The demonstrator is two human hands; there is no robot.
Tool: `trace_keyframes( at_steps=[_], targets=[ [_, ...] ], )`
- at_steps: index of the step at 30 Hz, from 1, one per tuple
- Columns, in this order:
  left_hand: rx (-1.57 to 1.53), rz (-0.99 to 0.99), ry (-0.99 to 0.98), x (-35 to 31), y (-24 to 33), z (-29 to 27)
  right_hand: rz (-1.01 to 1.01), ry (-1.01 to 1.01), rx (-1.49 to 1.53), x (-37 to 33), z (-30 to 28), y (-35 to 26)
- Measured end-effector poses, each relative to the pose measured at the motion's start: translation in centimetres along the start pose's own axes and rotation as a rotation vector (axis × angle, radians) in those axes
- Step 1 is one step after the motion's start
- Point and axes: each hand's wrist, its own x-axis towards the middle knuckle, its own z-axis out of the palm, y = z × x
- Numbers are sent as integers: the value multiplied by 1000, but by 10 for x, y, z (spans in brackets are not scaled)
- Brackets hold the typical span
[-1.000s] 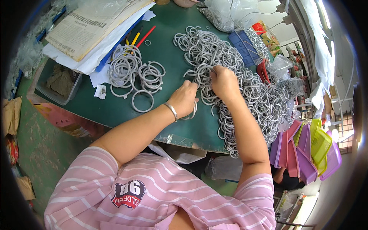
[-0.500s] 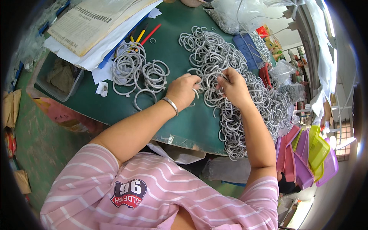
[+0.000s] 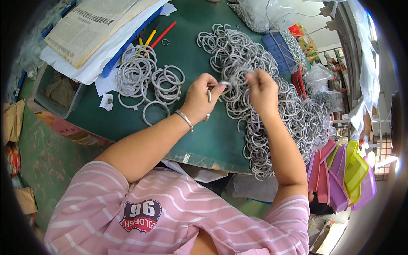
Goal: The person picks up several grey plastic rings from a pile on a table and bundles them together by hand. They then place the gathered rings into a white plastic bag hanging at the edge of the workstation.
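Note:
My left hand [image 3: 199,99] is closed on a grey C-shaped ring [image 3: 209,95], with thumb and forefinger pinched together and a piece of ring reaching out past the fingertips. Facing it, my right hand [image 3: 262,91] is also closed, its fingertips bunched. A blurred grey piece shows beside those fingertips; I cannot make out what they hold. Both hands are at the left side of a large pile of grey C-shaped rings [image 3: 289,114]. Left of my hands lie grey closed rings [image 3: 137,76] in a loose heap, and one ring [image 3: 144,114] sits nearest me.
On the green table [image 3: 199,46] lie yellow-handled pliers [image 3: 150,37] and a red pen-like stick [image 3: 165,32]. Newspapers [image 3: 85,29] and a clear tub [image 3: 63,91] stand left. A blue box [image 3: 278,55] is behind the pile; coloured plastic trays [image 3: 335,178] stand right.
My hands have come up off the pile a little, and the right has turned, its fingers now bunched. The ring piece now extends from my left fingertips. The view has shifted slightly.

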Motion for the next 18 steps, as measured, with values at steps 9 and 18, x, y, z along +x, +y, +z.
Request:
trace_keyframes(
  at_steps=[9, 18],
  targets=[
    [393, 237, -78, -5, 1, 4, 380, -91, 298, 3, -10, 1],
    [253, 210, -202, -9, 13, 3, 557, 12, 646, 21, -10, 8]
  ],
)
